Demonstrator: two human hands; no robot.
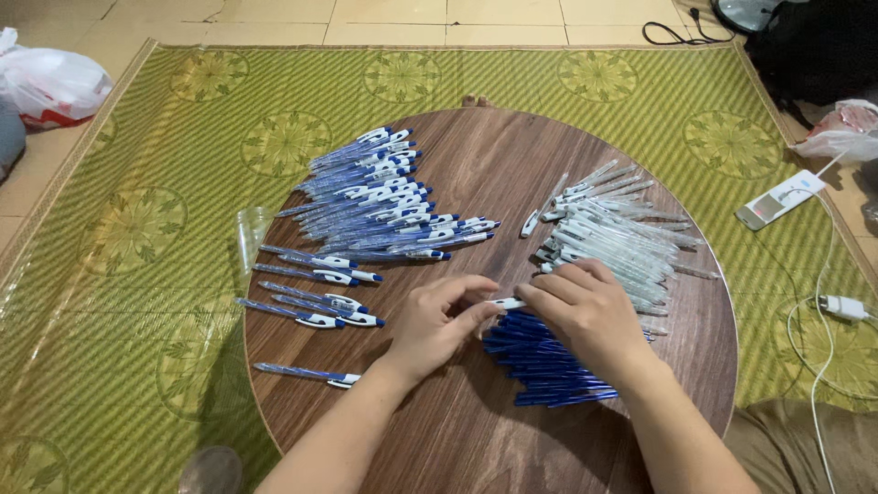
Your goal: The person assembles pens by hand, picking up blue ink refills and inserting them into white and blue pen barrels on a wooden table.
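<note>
Your left hand (437,322) and right hand (585,316) meet at frame centre over round wooden tabletop (494,165). Both pinch one small white-ended pen part (506,303) between fingertips, fingers curled closed on it. Under right hand: heap of dark blue pen refills (549,366). Right of centre: pile of clear pen barrels (613,229). Upper left: stack of assembled blue-and-white pens (384,201). Green patterned woven mat (146,220) under tabletop.
</note>
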